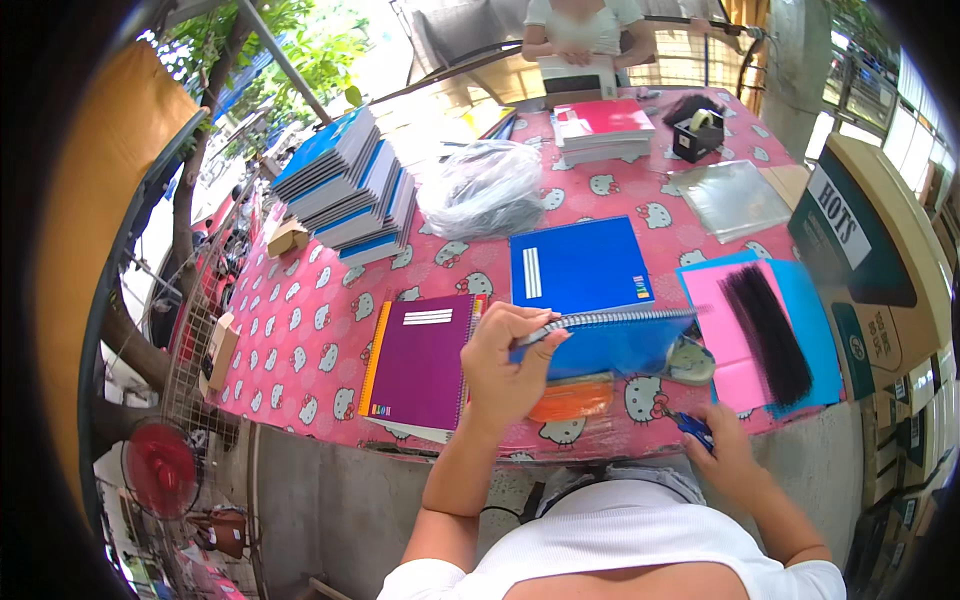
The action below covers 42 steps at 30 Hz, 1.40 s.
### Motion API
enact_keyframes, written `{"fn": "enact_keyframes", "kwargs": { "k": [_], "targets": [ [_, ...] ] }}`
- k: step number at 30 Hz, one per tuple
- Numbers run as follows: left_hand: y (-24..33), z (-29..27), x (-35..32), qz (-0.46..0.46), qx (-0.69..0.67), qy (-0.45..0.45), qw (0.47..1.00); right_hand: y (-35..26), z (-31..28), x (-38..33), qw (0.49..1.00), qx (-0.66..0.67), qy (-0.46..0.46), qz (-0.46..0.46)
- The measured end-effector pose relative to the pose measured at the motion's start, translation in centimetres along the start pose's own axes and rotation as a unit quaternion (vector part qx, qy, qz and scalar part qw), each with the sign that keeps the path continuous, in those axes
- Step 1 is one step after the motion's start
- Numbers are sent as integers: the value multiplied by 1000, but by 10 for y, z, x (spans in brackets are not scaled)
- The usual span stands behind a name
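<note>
Blue is the cover of the spiral notebook point(610, 345) that our left hand point(505, 365) holds up off the pink cartoon-cat tablecloth point(300, 340). Our fingers are curled tightly around the left end of its wire spine, thumb underneath, so the book hangs edge-on to us with its binding uppermost. Held this way, the spine is exposed and free of the table, which we judge leaves the coil open to be worked on. Its long axis runs nearly level, left to right across our front, with the far end pointing toward the pink and blue sheets point(745, 335) on our right.

Our right hand point(725, 450) rests low at the table's near edge, closed around a small blue-handled tool point(692, 425), probably scissors or pliers; we cannot tell which. It sits just beside the lifted notebook's right end, near a roll of tape point(690, 362).

Under the raised book lies something orange point(570, 398). A purple spiral notebook point(420, 360) lies flat to the left, and another blue notebook point(580, 265) lies flat just beyond. A black bundle of binding strips point(768, 332) rests on the pink sheet, kept within reach. Farther off stand a stack of notebooks point(350, 185), a clear plastic bag point(482, 188) and a cardboard box point(880, 260). Another person point(580, 35) stands at the far side.
</note>
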State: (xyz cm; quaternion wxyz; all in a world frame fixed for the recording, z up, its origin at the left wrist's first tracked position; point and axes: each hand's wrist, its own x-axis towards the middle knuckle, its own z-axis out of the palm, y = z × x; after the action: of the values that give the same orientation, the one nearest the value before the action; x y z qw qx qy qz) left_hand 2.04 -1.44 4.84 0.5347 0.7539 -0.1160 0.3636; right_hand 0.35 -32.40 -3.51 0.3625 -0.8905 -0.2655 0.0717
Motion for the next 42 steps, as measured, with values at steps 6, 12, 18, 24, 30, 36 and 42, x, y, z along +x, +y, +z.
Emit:
{"fn": "enact_keyframes", "kwargs": {
  "k": [6, 12, 18, 24, 30, 36, 42],
  "targets": [
    [19, 31, -1, 136, 150, -12, 979, -106, -34, 52, 970, 6, 171, -172],
    [19, 34, -3, 146, 133, -24, 980, -114, -26, 57, 972, 23, 185, -144],
    [17, 32, -4, 149, 118, -40, 981, -114, -30, 60, 974, 75, 159, -141],
    [13, 29, -4, 182, 110, -65, 975, -67, -40, 75, 645, 701, -296, 77],
    [16, 22, 7, 144, 161, -26, 976, -40, 23, 59, 940, 335, -63, 34],
    [-21, -23, 18, 24, 76, 46, 996, 53, 63, 40, 990, -36, 29, -134],
    [-22, -124, 39, -27, -38, 322, 946, -12, -69, 145, 907, 338, 236, -82]
  ]
}}
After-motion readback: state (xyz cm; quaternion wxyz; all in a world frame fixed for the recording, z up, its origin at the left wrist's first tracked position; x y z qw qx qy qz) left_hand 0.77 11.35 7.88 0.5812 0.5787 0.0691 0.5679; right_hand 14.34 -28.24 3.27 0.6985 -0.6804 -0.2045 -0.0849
